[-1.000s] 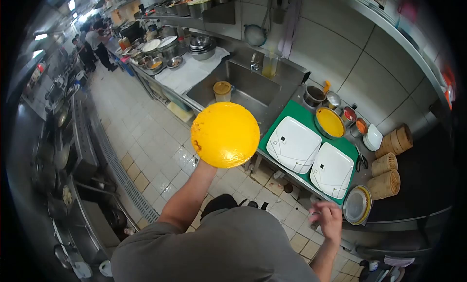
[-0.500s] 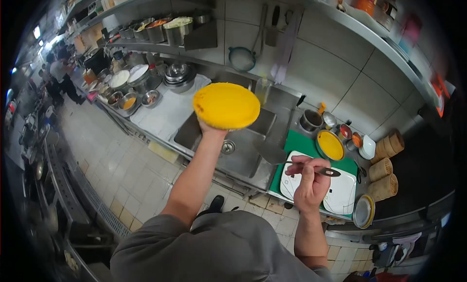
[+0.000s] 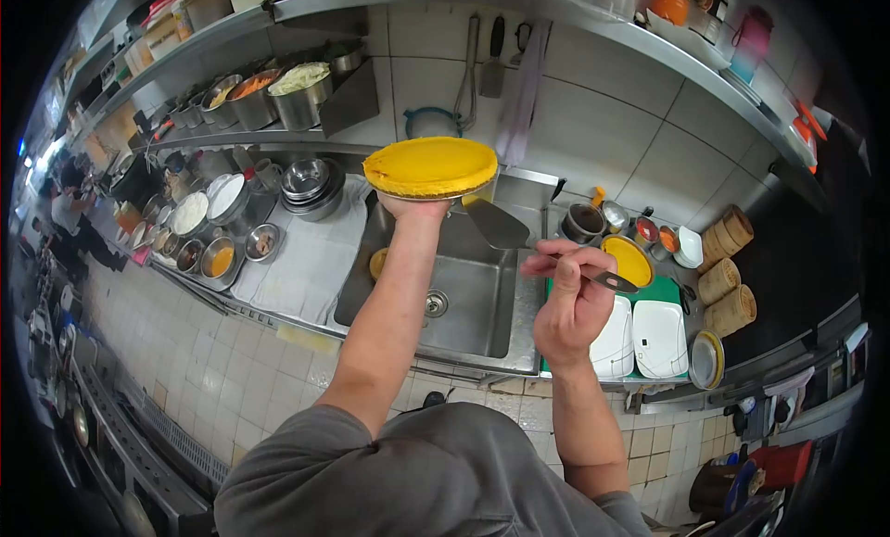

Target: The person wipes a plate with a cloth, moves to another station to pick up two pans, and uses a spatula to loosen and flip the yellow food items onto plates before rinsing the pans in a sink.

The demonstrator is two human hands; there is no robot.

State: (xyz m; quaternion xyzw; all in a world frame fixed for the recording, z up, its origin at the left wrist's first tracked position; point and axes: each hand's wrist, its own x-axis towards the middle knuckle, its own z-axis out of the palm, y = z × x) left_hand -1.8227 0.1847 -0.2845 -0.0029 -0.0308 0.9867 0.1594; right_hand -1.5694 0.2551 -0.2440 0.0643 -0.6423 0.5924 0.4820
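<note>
My left hand (image 3: 415, 206) supports a round yellow cake (image 3: 431, 164) from below, above the sink. A thin metal base shows under its edge, and most of my fingers are hidden beneath it. In my right hand (image 3: 573, 305) is a spatula (image 3: 498, 226), its handle pinched between thumb and fingers. The broad dark blade points up and left, its tip close to the right edge of the cake. Right behind my right hand stands a round pan (image 3: 629, 261) with a yellow filling.
Under my hands lies a steel sink (image 3: 473, 305) with a yellow ring-like piece (image 3: 378, 263) inside. White square plates (image 3: 660, 341) rest on a green board (image 3: 660, 290) at right. Bamboo steamers (image 3: 728, 307) stand beyond. Metal bowls (image 3: 306, 180) sit left on a white cloth (image 3: 301, 273).
The spatula has risen and moved left, bringing its blade near the cake's edge. The cake is now seen more from the side. My view has shifted.
</note>
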